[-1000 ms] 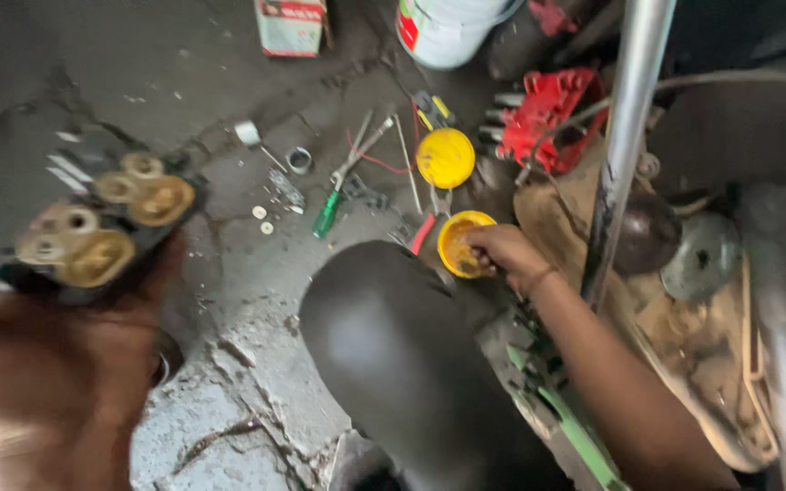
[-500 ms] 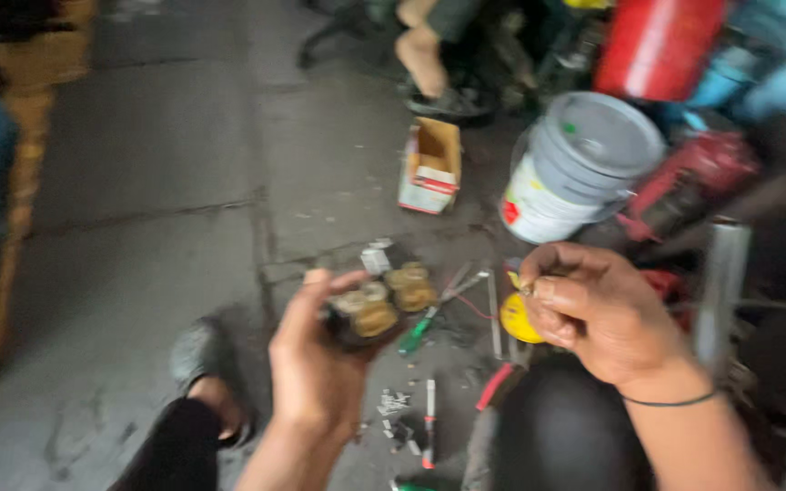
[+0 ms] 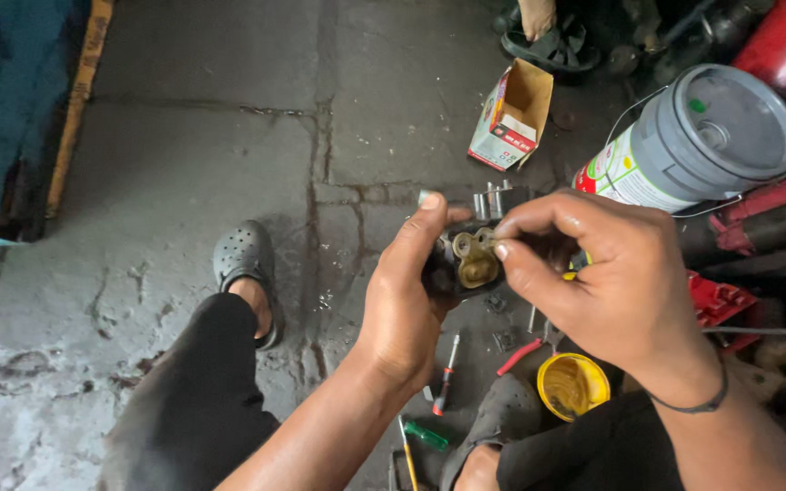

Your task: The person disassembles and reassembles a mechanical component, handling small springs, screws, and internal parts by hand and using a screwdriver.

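Note:
My left hand (image 3: 407, 305) grips a dark metal block with round brass-coloured caps and metal prongs (image 3: 475, 250), held up over the concrete floor. My right hand (image 3: 598, 277) meets it from the right, thumb and forefinger pinching at one brass cap on the block's face. Both hands are greasy. A thin black band circles my right wrist. My knees and grey clogs (image 3: 243, 264) show below the hands.
A yellow tin of grease (image 3: 573, 385) and several screwdrivers (image 3: 448, 364) lie on the floor beneath my hands. A grey-lidded white bucket (image 3: 698, 141), an open cardboard box (image 3: 511, 114) and red tools (image 3: 720, 300) sit right. Another person's sandalled foot (image 3: 543, 32) is at the top.
The view swung away from the yellow tin towards the open floor. My right hand left the tin and came up to the block, which my left hand brought to the middle.

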